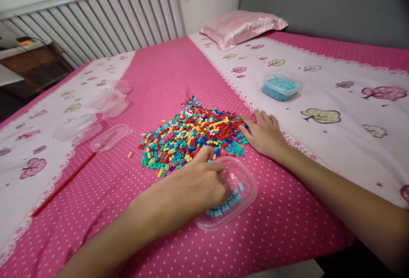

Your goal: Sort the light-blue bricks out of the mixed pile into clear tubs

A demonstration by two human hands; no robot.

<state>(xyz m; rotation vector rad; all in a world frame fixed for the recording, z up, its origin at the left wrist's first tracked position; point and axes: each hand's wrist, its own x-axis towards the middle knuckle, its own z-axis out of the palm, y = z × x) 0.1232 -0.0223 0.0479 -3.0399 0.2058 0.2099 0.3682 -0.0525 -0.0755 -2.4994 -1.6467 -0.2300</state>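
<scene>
A heap of small multicoloured building bricks (188,135) lies on the pink polka-dot sheet. Between my left hand and the sheet's front part stands a clear plastic container (251,186) with a few light blue bricks (228,203) on its bottom. My left hand (204,180) is over the container's left side, fingers bent inward at the near edge of the heap; whatever they pinch is hidden. At the heap's right edge, my right hand (263,133) rests palm down with its fingers spread, the thumb side touching the outermost bricks.
A clear tub full of light blue bricks (281,86) stands at the right. Several clear containers (107,101), a lid (111,137) and a red stick (64,184) lie at the left. Behind are a pink pillow (243,27) and a radiator (105,22).
</scene>
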